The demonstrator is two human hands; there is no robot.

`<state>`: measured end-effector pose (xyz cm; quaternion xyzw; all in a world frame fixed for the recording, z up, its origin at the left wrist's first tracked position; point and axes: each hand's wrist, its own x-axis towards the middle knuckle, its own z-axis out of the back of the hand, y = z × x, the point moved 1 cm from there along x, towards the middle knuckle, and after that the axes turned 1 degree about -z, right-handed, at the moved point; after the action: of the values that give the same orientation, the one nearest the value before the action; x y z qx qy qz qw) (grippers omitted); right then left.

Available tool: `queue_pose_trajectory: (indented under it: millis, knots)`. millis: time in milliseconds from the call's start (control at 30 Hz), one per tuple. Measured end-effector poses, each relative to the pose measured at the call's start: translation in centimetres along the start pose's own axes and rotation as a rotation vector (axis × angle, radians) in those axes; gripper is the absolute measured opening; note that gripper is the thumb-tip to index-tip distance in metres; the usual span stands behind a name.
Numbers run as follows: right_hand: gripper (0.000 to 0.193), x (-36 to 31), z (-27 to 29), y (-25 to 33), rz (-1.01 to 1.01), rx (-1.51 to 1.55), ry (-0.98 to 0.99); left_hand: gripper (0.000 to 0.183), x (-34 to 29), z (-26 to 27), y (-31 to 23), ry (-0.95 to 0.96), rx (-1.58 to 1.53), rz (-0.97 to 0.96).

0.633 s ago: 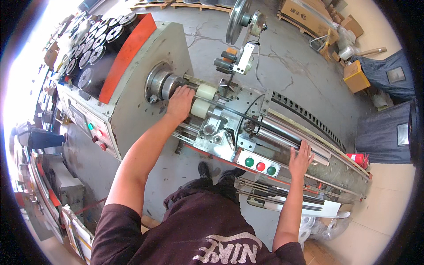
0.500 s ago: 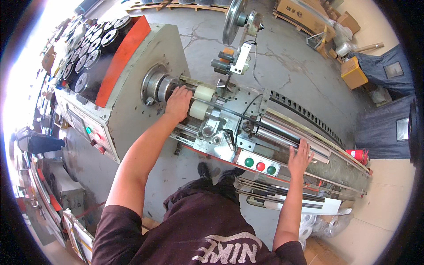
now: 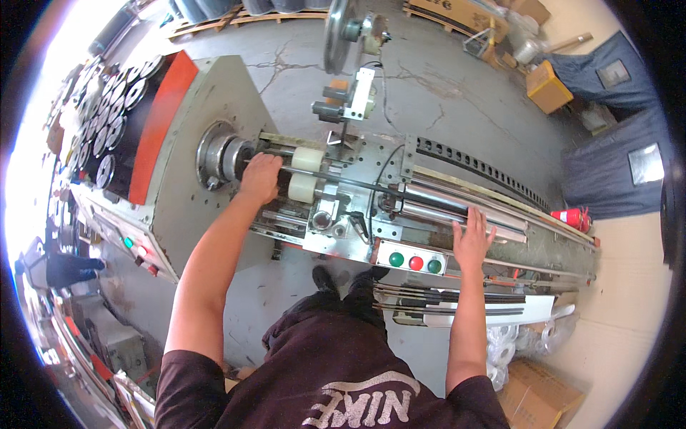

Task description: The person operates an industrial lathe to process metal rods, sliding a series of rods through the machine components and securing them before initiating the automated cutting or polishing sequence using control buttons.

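A long dark rod [image 3: 343, 180] lies along the machine, running from the metal chuck [image 3: 238, 159] at the left over the carriage plate to the steel rollers [image 3: 429, 211]. My left hand [image 3: 260, 179] is closed around the rod's left end, right beside the chuck; its fingertips are partly hidden. My right hand [image 3: 472, 238] rests with fingers stretched out on the rollers near the rod's right part. Two white plastic rollers [image 3: 303, 187] sit just right of my left hand, one on each side of the rod.
A button panel [image 3: 411, 259] with green and red buttons is fixed to the carriage's near side. Several more rods [image 3: 457, 300] lie on a rack below it. The grey headstock cabinet [image 3: 207, 107] carries many black spools. A red fire extinguisher [image 3: 574, 218] stands past the machine's right end.
The whole view has turned and shifted, so the machine appears farther left. Both hands keep about the same places on the machine.
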<state>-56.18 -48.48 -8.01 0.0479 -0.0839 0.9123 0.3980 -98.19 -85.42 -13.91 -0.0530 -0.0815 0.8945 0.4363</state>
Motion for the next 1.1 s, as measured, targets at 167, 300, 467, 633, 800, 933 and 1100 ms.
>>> queue_pose_trajectory:
  millis: [167, 300, 467, 633, 800, 933, 1100]
  knots:
    - [0.066, 0.2, 0.5, 2.2, 0.018, 0.027, -0.007, 0.054, 0.1, 0.5, 0.7, 0.019, -0.044, -0.025]
    - [0.065, 0.0, 0.5, 3.2, 0.026, 0.042, -0.031, 0.056, 0.9, 0.0, 0.7, 0.063, -0.066, -0.052]
    - [0.065, -0.1, 0.7, 4.8, 0.018, 0.043, -0.018, 0.051, 1.0, -0.7, 1.2, 0.011, -0.136, -0.094]
    - [0.065, -0.4, 0.6, 6.2, 0.026, 0.037, -0.017, 0.044, 1.3, 0.0, -0.6, 0.055, -0.111, -0.076]
    - [0.065, -0.4, 0.7, 7.8, 0.04, 0.044, -0.001, 0.044, 1.6, -1.4, 0.0, 0.013, -0.124, -0.147]
    - [0.065, -0.4, 0.9, 9.8, 0.088, 0.054, 0.001, 0.064, 1.5, -1.6, 0.4, 0.001, -0.129, -0.186]
    - [0.064, -0.6, 0.8, 11.1, 0.13, 0.073, -0.023, 0.075, 0.9, -0.5, 1.9, 0.078, -0.142, -0.086]
